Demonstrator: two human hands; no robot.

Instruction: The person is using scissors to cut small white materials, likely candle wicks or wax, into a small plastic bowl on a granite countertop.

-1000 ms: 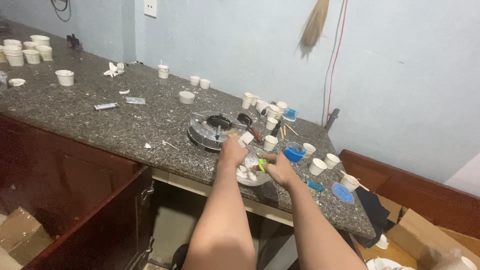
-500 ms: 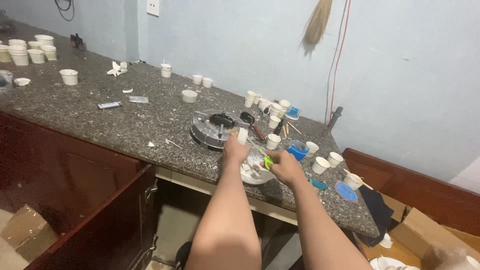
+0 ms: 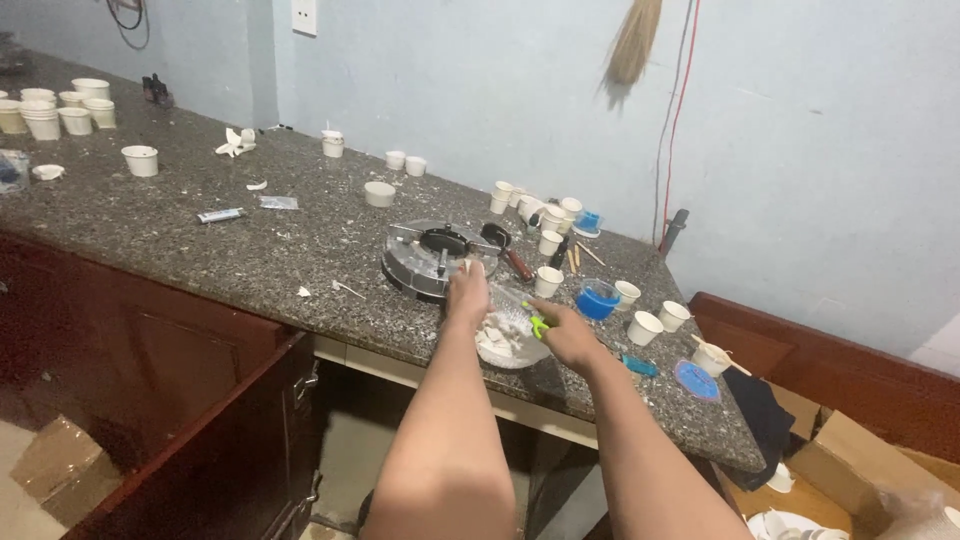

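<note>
My left hand point(image 3: 466, 292) reaches over a clear bowl point(image 3: 512, 346) of white pieces at the front edge of the granite counter point(image 3: 240, 250), with something small and white between its fingertips. My right hand point(image 3: 567, 336) is closed on a small green tool point(image 3: 538, 322) held over the same bowl. Just behind the bowl sits a round metal device point(image 3: 432, 258) with a black centre.
Several small white cups point(image 3: 548, 280) stand around the bowl, with more at the far left point(image 3: 60, 108). A blue cup point(image 3: 597, 298) and a blue lid point(image 3: 697, 380) lie to the right. Below are dark wooden cabinets point(image 3: 150, 380) and cardboard boxes point(image 3: 60, 462).
The view has drifted a little. Both hands stay over the bowl; my left hand has lowered slightly toward it.
</note>
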